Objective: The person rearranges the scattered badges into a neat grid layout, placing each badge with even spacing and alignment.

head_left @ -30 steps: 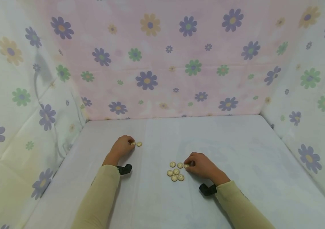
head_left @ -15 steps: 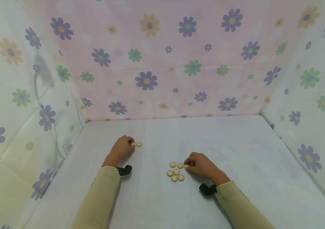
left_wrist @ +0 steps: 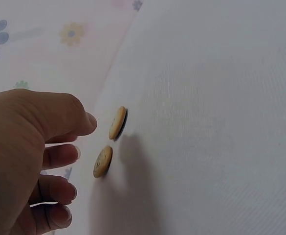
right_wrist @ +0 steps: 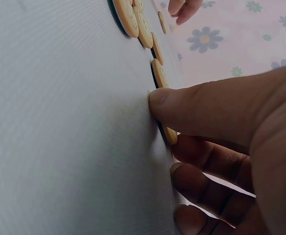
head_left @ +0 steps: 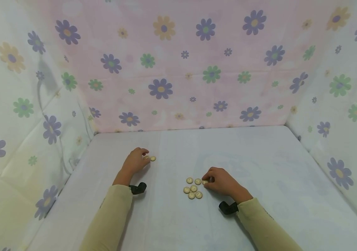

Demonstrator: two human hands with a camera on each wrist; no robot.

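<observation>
In the head view, my left hand [head_left: 134, 162] is over the back left of the table, thumb and fingers spread apart. Two round cream buttons lie side by side at its fingertips: one button [head_left: 153, 158] just right of them, the other button [left_wrist: 103, 161] partly behind the thumb in the head view. My right hand [head_left: 223, 183] is low at the table, thumb and forefinger pinching a button [right_wrist: 170, 135] by its edges. Left of it, several matching buttons [head_left: 193, 188] lie flat in a loose cluster, some touching.
A white cloth covers the table [head_left: 260, 150]. Flowered fabric walls [head_left: 181, 69] enclose it at the back and both sides. Black wrist cameras hang beneath the sleeves [head_left: 109, 216].
My left thumb and fingers have spread and let go of the left one of the pair of buttons, which stays on the table. My right hand keeps its place.
</observation>
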